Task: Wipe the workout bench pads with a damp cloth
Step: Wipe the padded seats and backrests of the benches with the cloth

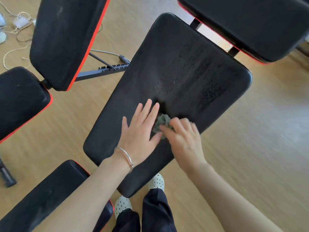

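A large black bench pad (180, 69) fills the middle of the head view, with damp streaks across its upper half. My left hand (140, 131) lies flat on the pad with straight, spread fingers, a silver bangle on its wrist. Just to its right, my right hand (184, 139) grips a crumpled grey-green cloth (162, 122) and presses it onto the pad. The hand is motion-blurred. Most of the cloth is hidden under its fingers.
More black pads with red edging surround me: one at the upper left (66, 39), one at the left (20, 101), one at the lower left (50, 198), one at the top right (250, 25). Cables (16, 25) lie on the wooden floor. My feet (156, 181) stand below the pad.
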